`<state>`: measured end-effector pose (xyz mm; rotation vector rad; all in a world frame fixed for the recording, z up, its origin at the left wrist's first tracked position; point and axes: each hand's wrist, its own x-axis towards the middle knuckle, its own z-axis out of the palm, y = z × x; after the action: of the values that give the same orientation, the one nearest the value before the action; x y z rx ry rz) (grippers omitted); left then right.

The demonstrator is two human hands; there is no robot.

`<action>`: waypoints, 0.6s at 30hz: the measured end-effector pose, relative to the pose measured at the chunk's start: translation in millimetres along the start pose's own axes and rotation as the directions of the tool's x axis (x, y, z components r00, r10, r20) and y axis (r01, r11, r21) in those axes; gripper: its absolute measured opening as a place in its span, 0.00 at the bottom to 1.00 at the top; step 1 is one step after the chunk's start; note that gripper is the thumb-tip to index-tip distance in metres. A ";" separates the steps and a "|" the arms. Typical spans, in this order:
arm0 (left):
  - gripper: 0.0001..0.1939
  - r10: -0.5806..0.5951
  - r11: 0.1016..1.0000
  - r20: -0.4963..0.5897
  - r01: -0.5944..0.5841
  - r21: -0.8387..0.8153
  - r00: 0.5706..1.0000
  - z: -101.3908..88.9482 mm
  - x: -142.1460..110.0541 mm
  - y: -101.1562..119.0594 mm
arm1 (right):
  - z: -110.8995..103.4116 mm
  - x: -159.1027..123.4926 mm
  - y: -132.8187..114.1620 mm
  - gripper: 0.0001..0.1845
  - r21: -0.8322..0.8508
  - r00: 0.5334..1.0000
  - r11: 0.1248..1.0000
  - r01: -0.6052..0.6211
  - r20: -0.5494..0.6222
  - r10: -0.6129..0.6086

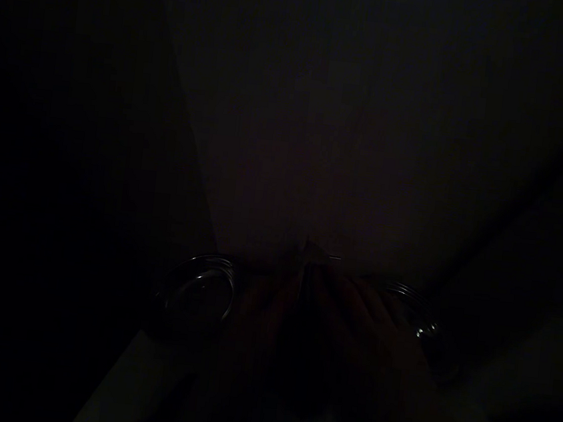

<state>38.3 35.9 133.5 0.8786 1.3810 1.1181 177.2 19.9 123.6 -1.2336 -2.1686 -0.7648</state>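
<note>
Bowl (197, 296): round. Left hand (262, 306): just right of bowl. Right hand (364, 314): farther right of it. Item (316, 251), seemingly small: right of bowl, near both hands. Both grips: too dark to tell.

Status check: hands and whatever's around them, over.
Left hand and right hand close together, grip too dark to read. Shiny round dish beside left; second dish beside right, partly hidden.

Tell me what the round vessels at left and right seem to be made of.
Left vessel: perhaps polished metal or clear glass, smooth and glossy; thin bright lines trace its rim. Right vessel: possibly the same, also glossy, with small sharp highlights and bright arcs. The darkness leaves both materials open.
</note>
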 end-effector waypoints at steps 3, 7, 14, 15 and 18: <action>0.19 0.003 0.999 -0.005 -0.004 -0.035 1.000 -1.1 1.4 1.6 | 0.0 -4.3 -7.8 0.22 0.013 1.000 1.000 0.026 -0.011 -0.026; 0.19 -0.012 1.000 -0.036 0.013 0.011 0.999 -2.0 1.5 4.3 | -0.9 -3.9 -7.0 0.22 0.035 0.999 0.999 0.040 -0.023 -0.039; 0.18 -0.025 0.999 -0.033 0.027 0.043 0.999 0.7 -8.2 9.2 | 0.1 0.6 3.8 0.21 -0.001 1.000 1.000 -0.001 0.000 0.001; 0.18 -0.017 0.999 -0.020 0.018 0.032 1.000 0.6 -8.8 9.9 | 0.6 -0.3 1.5 0.21 0.007 1.000 1.000 0.002 -0.004 -0.002; 0.18 0.034 0.999 0.002 -0.034 0.000 0.999 -0.9 -7.6 9.4 | 1.8 -3.8 -8.4 0.21 0.045 0.998 0.998 0.036 -0.044 -0.034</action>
<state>37.6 31.2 144.6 0.9055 1.3688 1.1425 171.2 15.4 117.9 -1.1489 -2.1653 -0.7455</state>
